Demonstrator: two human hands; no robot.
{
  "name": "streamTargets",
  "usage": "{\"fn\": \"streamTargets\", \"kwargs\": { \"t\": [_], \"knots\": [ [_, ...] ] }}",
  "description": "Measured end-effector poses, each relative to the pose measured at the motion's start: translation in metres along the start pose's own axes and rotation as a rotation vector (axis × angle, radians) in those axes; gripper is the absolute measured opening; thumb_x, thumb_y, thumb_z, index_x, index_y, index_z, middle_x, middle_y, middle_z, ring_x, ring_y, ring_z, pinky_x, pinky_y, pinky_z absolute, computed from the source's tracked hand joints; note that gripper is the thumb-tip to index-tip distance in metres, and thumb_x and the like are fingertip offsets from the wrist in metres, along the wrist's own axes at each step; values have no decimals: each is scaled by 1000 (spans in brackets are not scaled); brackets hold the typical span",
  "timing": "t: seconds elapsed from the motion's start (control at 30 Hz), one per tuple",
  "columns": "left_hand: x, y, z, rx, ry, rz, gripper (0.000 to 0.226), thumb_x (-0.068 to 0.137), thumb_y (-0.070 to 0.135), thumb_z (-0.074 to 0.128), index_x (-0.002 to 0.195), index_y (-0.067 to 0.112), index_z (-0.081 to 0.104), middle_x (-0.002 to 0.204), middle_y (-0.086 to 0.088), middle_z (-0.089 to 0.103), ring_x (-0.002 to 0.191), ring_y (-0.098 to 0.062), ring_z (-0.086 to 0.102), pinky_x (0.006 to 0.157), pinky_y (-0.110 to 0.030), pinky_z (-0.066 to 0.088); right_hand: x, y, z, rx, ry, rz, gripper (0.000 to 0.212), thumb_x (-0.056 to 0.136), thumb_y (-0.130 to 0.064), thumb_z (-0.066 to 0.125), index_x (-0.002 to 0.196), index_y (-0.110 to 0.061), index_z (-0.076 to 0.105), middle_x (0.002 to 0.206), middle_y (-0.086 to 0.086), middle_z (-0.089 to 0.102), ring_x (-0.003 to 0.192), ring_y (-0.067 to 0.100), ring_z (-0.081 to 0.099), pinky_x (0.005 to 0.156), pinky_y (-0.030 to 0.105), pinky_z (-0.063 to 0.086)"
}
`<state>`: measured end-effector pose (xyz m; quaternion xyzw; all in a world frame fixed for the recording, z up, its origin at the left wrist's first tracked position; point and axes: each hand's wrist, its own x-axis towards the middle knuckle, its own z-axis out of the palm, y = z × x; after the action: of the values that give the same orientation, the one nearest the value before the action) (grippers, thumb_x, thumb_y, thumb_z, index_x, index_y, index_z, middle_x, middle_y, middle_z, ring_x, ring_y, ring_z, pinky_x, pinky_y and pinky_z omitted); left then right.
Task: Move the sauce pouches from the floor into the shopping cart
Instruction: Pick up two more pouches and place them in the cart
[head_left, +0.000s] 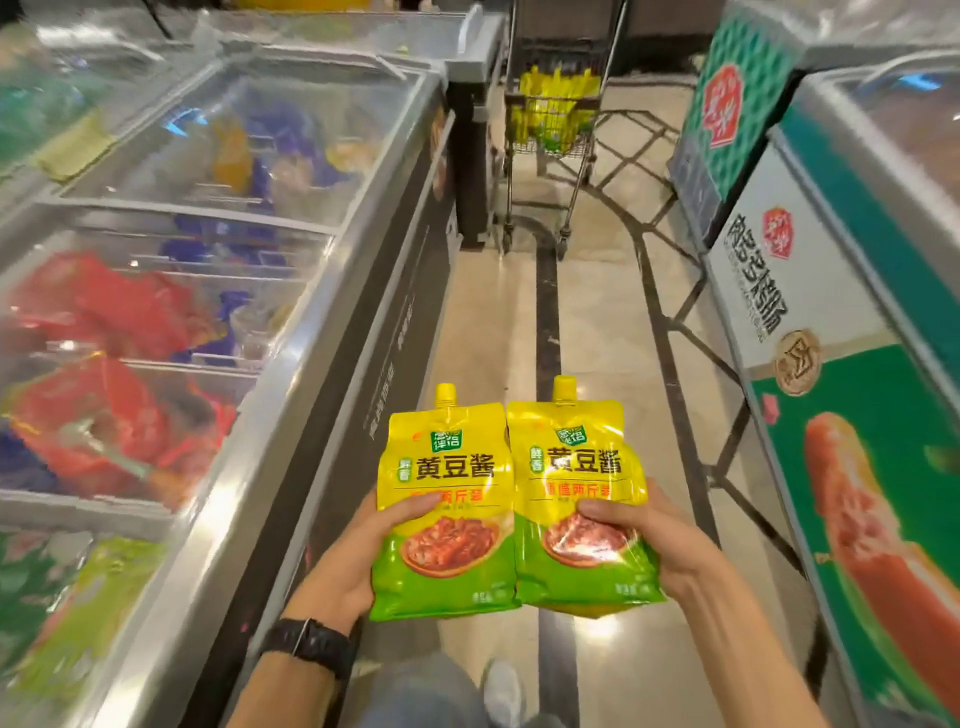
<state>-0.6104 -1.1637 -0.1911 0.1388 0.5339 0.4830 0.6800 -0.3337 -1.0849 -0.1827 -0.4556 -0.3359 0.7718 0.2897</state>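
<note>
Gripping one sauce pouch each, the left hand (358, 551) and right hand (660, 545) hold the pair upright and side by side, inner edges touching, spouts up. The left thumb lies across the front of the left pouch (447, 483) with the fingers curled behind it; the right hand clasps the right pouch (576, 467) the same way from its outer edge. Both are in the air over the aisle. Beneath the grip runs a glossy beige tiled floor (597, 322) with dark inlaid lines. Well ahead of the grip stands the shopping cart (566, 47), with more yellow pouches (556, 104) heaped in its basket. Left of the held pair runs a long chest freezer (270, 431) with glass lids over red, blue and green packs. To the right stands a second freezer cabinet (810, 291) with a white and green printed side. A black watch (309, 644) circles the left wrist, and a grey shoe (501, 693) shows below the grip.
</note>
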Motion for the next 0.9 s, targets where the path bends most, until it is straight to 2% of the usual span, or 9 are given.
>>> {"fn": "streamTargets", "kwargs": {
  "t": [0.1,0.27,0.4,0.57,0.63,0.7,0.77,0.8,0.9],
  "knots": [
    [56,37,17,27,7,-6,106,35,26,102,132,10,61,121,-25,70,105,-44,69,95,-58,53,49,-36,-13,24,13,-6,57,52,0,88,106,-6,67,96,18,75,79,29,74,60,32,59],
    [170,101,48,28,-31,0,104,38,23,101,133,11,60,125,-24,68,112,-45,66,101,-63,48,147,-111,-37,13,60,-12,54,59,6,81,109,-6,66,97,17,76,81,29,74,65,37,61],
    [271,158,85,29,-94,-33,98,49,20,98,138,13,57,130,-24,65,119,-45,62,104,-66,43,222,-183,-64,-7,113,-54,53,63,5,80,112,-9,65,104,18,74,89,33,72,78,43,60],
    [374,218,156,82,-201,-68,102,44,24,100,136,13,58,128,-23,67,113,-43,66,98,-60,51,283,-258,-116,27,191,-77,97,29,-20,99,119,-7,63,110,20,72,98,38,70,81,47,58],
    [410,236,188,114,-258,-90,101,44,25,100,136,12,58,127,-23,67,112,-43,67,98,-58,52,302,-282,-141,71,223,-94,101,22,-23,100,116,-9,65,109,20,72,97,38,71,84,48,57],
    [447,249,223,135,-302,-127,98,49,23,99,137,11,58,129,-23,66,115,-44,65,103,-61,48,321,-307,-167,109,253,-100,96,24,-18,100,113,-8,66,104,19,74,91,35,73,80,45,59],
    [485,260,257,136,-345,-138,91,45,22,100,129,11,65,125,-23,68,107,-42,70,95,-56,54,345,-329,-200,148,264,-103,77,39,-7,96,110,-5,66,96,17,76,80,31,74,67,39,61],
    [504,265,275,138,-363,-143,88,42,22,101,123,11,69,122,-23,70,101,-40,72,89,-53,58,359,-341,-217,165,268,-113,75,40,-6,96,108,-5,66,93,17,76,77,30,75,61,37,61],
    [564,282,330,174,-354,-134,97,41,24,100,129,7,63,121,-25,69,97,-38,73,81,-46,62,407,-380,-268,195,236,-118,98,17,-17,100,109,-7,67,99,20,75,81,33,74,61,38,61]
  ]
}}
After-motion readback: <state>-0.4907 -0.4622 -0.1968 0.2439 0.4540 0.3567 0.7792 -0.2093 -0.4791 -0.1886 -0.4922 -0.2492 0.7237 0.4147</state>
